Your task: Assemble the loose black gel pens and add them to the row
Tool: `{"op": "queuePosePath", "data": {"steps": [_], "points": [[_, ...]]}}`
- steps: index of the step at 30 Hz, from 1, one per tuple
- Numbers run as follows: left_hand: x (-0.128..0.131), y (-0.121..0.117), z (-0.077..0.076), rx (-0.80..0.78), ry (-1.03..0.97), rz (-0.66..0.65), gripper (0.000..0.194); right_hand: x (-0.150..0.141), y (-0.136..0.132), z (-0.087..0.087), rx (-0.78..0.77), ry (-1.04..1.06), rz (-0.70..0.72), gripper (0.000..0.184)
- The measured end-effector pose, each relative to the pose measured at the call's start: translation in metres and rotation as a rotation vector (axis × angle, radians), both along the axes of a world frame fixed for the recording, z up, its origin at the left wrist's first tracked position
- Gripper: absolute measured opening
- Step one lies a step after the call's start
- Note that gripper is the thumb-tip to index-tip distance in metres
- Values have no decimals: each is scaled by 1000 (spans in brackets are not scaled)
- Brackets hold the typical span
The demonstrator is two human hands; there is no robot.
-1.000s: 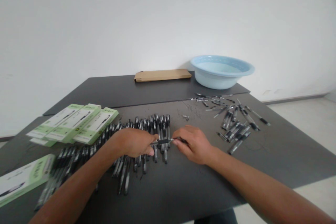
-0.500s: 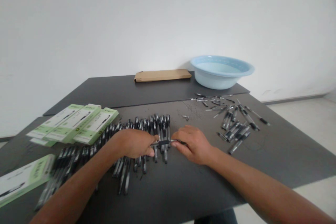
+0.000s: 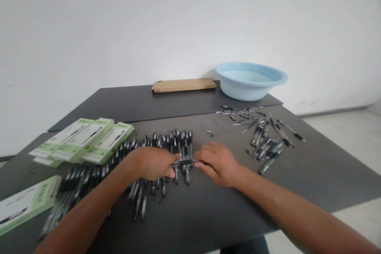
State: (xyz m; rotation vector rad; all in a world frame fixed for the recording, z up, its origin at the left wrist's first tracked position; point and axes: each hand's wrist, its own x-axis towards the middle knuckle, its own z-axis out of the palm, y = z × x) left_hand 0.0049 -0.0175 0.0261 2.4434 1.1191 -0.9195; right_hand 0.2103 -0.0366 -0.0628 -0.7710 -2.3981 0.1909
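My left hand (image 3: 156, 162) is closed on the clear barrel end of a gel pen (image 3: 186, 162), which lies level across the front of me with its black rubber grip showing. At the pen's tip end, the fingers of my right hand (image 3: 218, 164) are pinched together. A thin dark piece shows under those fingers, and whether it is part of the pen I cannot tell. Beneath and beside my left hand lies a long row of black gel pens (image 3: 143, 200), partly hidden by my forearm.
Green and white pen boxes (image 3: 108, 143) are stacked at the left, with another box (image 3: 29, 204) nearer me. Loose pens (image 3: 269, 152) and pen parts (image 3: 238, 114) lie at the right. A flat cardboard piece (image 3: 184, 85) and a blue basin (image 3: 251, 83) stand at the back.
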Motion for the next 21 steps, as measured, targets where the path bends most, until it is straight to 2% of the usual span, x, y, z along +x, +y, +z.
{"op": "queuePosePath", "data": {"steps": [6,14,21], "points": [[-1,0,0,10,5,0,48,1,-1,0,-20,48,-8,24],[1,-1,3,4,26,15,47,1,-1,0,44,5,-1,20],[0,-2,2,7,10,6,49,0,-1,0,-5,17,-12,22]]}}
